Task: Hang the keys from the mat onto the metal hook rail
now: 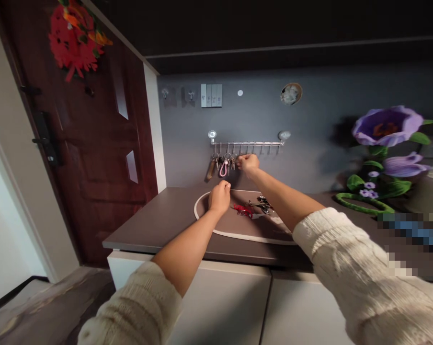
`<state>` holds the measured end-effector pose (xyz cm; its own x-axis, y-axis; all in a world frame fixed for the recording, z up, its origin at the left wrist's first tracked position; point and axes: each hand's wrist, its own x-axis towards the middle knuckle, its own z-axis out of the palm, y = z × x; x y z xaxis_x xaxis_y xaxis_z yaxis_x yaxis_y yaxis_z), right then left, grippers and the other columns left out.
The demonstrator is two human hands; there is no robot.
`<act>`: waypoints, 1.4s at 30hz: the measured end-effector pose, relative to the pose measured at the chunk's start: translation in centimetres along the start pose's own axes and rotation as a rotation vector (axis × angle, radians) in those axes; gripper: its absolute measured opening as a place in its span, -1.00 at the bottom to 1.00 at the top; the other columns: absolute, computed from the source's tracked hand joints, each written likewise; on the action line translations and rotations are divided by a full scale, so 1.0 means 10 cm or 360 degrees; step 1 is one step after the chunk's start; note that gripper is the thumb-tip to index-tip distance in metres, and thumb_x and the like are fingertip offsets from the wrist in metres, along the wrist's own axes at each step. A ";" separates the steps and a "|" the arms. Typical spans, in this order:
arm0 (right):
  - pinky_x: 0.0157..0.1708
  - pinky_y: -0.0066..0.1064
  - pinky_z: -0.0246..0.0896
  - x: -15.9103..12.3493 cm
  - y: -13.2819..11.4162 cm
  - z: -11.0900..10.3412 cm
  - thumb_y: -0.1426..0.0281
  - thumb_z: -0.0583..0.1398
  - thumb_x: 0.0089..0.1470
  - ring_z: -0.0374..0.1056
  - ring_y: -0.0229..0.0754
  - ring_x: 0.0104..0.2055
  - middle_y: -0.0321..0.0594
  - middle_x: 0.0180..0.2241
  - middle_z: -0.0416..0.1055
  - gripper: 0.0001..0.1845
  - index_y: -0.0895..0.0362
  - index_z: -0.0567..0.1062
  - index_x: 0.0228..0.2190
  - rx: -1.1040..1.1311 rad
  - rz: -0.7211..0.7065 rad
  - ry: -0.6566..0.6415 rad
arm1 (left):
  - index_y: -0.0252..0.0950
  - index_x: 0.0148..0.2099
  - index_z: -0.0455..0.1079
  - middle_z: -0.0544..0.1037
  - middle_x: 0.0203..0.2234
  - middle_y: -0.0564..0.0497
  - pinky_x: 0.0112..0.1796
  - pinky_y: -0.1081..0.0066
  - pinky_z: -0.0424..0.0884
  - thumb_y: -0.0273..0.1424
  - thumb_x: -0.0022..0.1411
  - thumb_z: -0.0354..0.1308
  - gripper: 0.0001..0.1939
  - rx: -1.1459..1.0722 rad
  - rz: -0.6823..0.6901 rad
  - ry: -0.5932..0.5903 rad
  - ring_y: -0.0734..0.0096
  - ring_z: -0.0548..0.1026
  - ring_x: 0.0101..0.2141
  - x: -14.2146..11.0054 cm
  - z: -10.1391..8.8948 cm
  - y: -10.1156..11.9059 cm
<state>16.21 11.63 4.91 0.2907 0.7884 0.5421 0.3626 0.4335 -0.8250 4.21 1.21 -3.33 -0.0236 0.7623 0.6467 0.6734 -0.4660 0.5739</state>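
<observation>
The hook rail (248,143) is fixed to the grey wall (310,124), at 12 o'clock from the oval tray. Several key bunches (223,165) hang from its left-end hooks, among them one with a pink loop and one with a brown strap.

The right hand (248,163) is raised to the rail, directly at 3 o'clock of the hanging key bunches. Its fingers are drawn together in a pinch at the hook nearest the bunches; the item pinched is too small to identify. The right forearm extends toward 5 o'clock, ending in a cream knit sleeve (356,268).

The left hand (220,196) is positioned at 7 o'clock from the right hand, above the rear left rim of the oval tray (216,230). Its fingers are curled closed; whether they hold anything cannot be determined.

The tray lies on the brown countertop (159,220). Inside it, at 3 o'clock from the left hand, lie a red-tagged key set (243,210) and, just beside it, a metal key bunch (262,203).

At 3 o'clock of the tray stands a purple flower ornament (389,143). At 9 o'clock of the countertop is a dark red door (94,143) bearing a red decoration (74,38). A switch plate (211,95) is mounted on the wall at 11 o'clock from the rail.
</observation>
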 end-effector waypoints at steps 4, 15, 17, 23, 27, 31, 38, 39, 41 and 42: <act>-0.42 -0.49 0.22 -0.21 -0.06 -0.20 0.42 0.10 -0.07 0.27 -0.36 -0.52 -0.26 -0.56 0.39 -0.85 0.22 0.45 -0.51 -0.0103 -0.0033 -0.0025 | -0.27 -0.24 0.33 0.49 -0.44 -0.01 -0.34 0.47 0.23 -0.37 0.24 -0.15 -0.76 0.0026 0.0122 -0.0038 0.44 0.41 -0.40 -0.03 0.00 0.03; -0.39 -0.48 0.18 -0.89 0.10 -1.00 0.39 0.12 -0.05 0.30 -0.33 -0.46 -0.23 -0.50 0.43 -0.87 0.20 0.41 -0.42 -0.0085 -0.0130 -0.0347 | -0.28 -0.26 0.34 0.48 -0.33 -0.04 -0.25 0.45 0.27 -0.38 0.21 -0.09 -0.81 -0.0031 0.0300 -0.0045 0.42 0.40 -0.31 -0.20 0.02 0.28; -0.38 -0.49 0.17 -1.02 0.16 -1.13 0.37 0.12 -0.04 0.31 -0.32 -0.46 -0.24 -0.49 0.43 -0.86 0.19 0.42 -0.43 -0.0202 -0.0196 -0.0351 | -0.28 -0.28 0.34 0.47 -0.35 -0.03 -0.26 0.45 0.27 -0.38 0.20 -0.07 -0.82 -0.0033 0.0308 -0.0048 0.42 0.39 -0.32 -0.23 0.04 0.33; -0.34 -0.51 0.12 -1.32 0.25 -1.39 0.33 0.13 -0.02 0.33 -0.29 -0.39 -0.24 -0.44 0.46 -0.84 0.15 0.45 -0.42 -0.0725 -0.0266 -0.0399 | -0.28 -0.29 0.35 0.45 -0.37 -0.03 -0.24 0.42 0.26 -0.39 0.19 -0.07 -0.83 0.0057 0.0365 -0.0083 0.41 0.37 -0.32 -0.28 0.10 0.39; -0.37 -0.49 0.09 -1.36 0.29 -1.45 0.27 0.11 -0.01 0.34 -0.22 -0.35 -0.14 -0.41 0.47 -0.77 0.15 0.48 -0.42 -0.1094 -0.0241 -0.0467 | -0.28 -0.30 0.35 0.44 -0.36 -0.04 -0.22 0.40 0.25 -0.40 0.20 -0.08 -0.82 0.0162 0.0393 -0.0156 0.38 0.36 -0.29 -0.29 0.07 0.36; -0.41 -0.47 0.06 -1.36 0.30 -1.45 0.25 0.06 0.02 0.35 -0.17 -0.36 -0.07 -0.41 0.48 -0.70 0.15 0.51 -0.43 -0.1276 -0.0189 -0.0624 | -0.28 -0.32 0.35 0.44 -0.36 -0.04 -0.23 0.40 0.24 -0.39 0.20 -0.08 -0.81 0.0201 0.0365 -0.0153 0.38 0.36 -0.30 -0.30 0.04 0.33; -0.44 -0.50 0.02 -1.40 0.23 -1.43 0.35 0.08 -0.08 0.30 -0.22 -0.40 -0.16 -0.41 0.47 -0.78 0.13 0.51 -0.44 -0.1273 -0.0195 -0.0757 | -0.27 -0.33 0.35 0.44 -0.38 -0.03 -0.23 0.40 0.24 -0.39 0.19 -0.07 -0.82 0.0194 0.0393 -0.0183 0.38 0.36 -0.31 -0.27 0.07 0.30; -0.44 -0.50 0.02 -1.40 0.22 -1.43 0.37 0.08 -0.09 0.30 -0.23 -0.41 -0.17 -0.41 0.47 -0.79 0.13 0.51 -0.45 -0.1262 -0.0200 -0.0756 | -0.27 -0.33 0.35 0.44 -0.38 -0.03 -0.23 0.40 0.24 -0.40 0.19 -0.07 -0.82 0.0192 0.0401 -0.0186 0.38 0.36 -0.30 -0.26 0.08 0.30; -0.43 -0.51 0.02 -1.41 0.21 -1.43 0.39 0.08 -0.09 0.28 -0.24 -0.42 -0.18 -0.42 0.46 -0.79 0.14 0.51 -0.46 -0.1245 -0.0214 -0.0750 | -0.27 -0.33 0.35 0.44 -0.38 -0.03 -0.23 0.40 0.24 -0.40 0.19 -0.07 -0.83 0.0190 0.0423 -0.0195 0.38 0.36 -0.30 -0.26 0.08 0.29; -0.43 -0.51 0.02 -1.41 0.21 -1.43 0.39 0.07 -0.08 0.28 -0.25 -0.42 -0.19 -0.43 0.46 -0.79 0.14 0.50 -0.46 -0.1235 -0.0221 -0.0747 | -0.27 -0.33 0.35 0.44 -0.38 -0.03 -0.22 0.40 0.24 -0.41 0.19 -0.07 -0.83 0.0190 0.0434 -0.0199 0.38 0.36 -0.30 -0.26 0.09 0.29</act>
<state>25.55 -4.82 -2.13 -0.1279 0.9210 0.3680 0.9096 0.2569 -0.3267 6.88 -1.73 -3.75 0.2555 0.6693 0.6977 0.7245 -0.6104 0.3203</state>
